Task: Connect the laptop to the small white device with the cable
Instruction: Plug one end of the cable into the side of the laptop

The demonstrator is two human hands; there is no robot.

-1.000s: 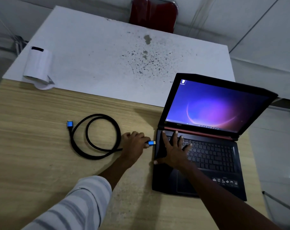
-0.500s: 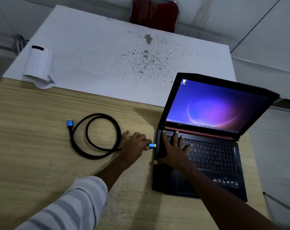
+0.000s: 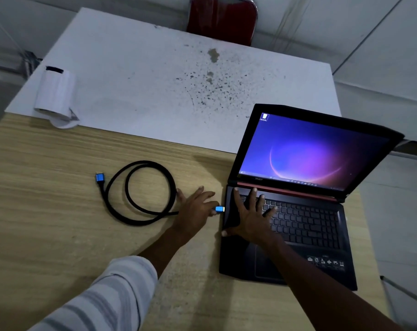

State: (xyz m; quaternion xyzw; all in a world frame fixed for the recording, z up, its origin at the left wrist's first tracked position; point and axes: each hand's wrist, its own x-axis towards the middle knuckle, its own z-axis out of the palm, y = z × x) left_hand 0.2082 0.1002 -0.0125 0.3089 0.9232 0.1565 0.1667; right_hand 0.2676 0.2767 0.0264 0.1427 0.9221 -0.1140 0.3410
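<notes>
Spanning most of the view, the wooden table (image 3: 47, 211) carries a stained white board (image 3: 155, 80) across its far half, with a red chair (image 3: 223, 19) behind it. On the table's right side an open black laptop (image 3: 298, 223) shows a lit purple screen. The right hand (image 3: 251, 218) lies flat on the left part of the keyboard, fingers spread apart and gripping nothing. The left hand (image 3: 196, 210), in a striped sleeve (image 3: 102, 299), pinches a blue connector (image 3: 219, 209) between thumb and forefinger, the other fingers splayed; its tip sits just beside the laptop's left edge, and whether it touches cannot be told. The black braided cable (image 3: 136, 209) coils on the table left of that hand, its second blue plug (image 3: 99, 177) lying free. The small white device (image 3: 56, 91) stands at the board's near left corner, well apart from the laptop.
</notes>
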